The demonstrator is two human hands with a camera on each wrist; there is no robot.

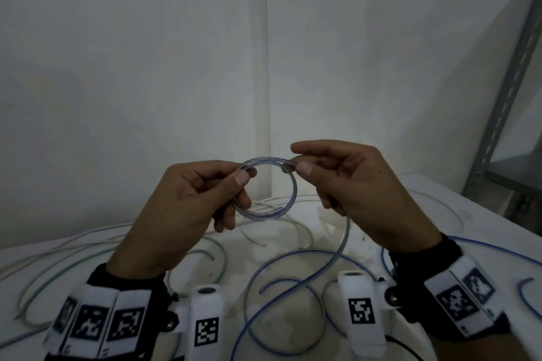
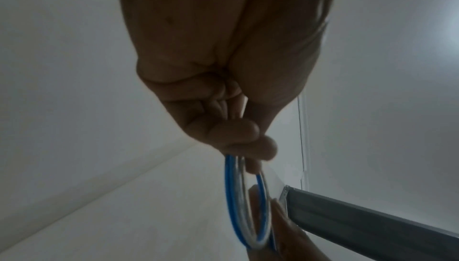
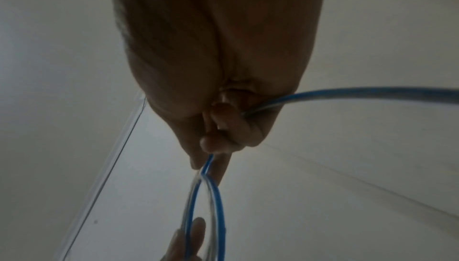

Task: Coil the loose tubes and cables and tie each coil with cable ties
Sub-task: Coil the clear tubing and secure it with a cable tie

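Note:
Both hands hold up a small coil point(image 1: 289, 190) of clear tube with a blue stripe above the table. My left hand point(image 1: 234, 182) pinches the coil's left side between thumb and fingers. My right hand point(image 1: 297, 165) pinches its upper right side. The tube's free tail point(image 1: 341, 243) drops from under the right hand to loops on the table. In the left wrist view the coil point(image 2: 244, 206) hangs below my curled fingers point(image 2: 238, 133). In the right wrist view the coil point(image 3: 203, 202) leaves my fingertips point(image 3: 223, 139), and the tail point(image 3: 360, 92) runs off right.
Several loose tubes lie on the white table point(image 1: 440, 208): blue-striped loops point(image 1: 281, 287) near me, a green one point(image 1: 52, 275) at left, white ones point(image 1: 278, 226) behind the coil. A grey metal shelf point(image 1: 510, 114) stands at right. A white wall is behind.

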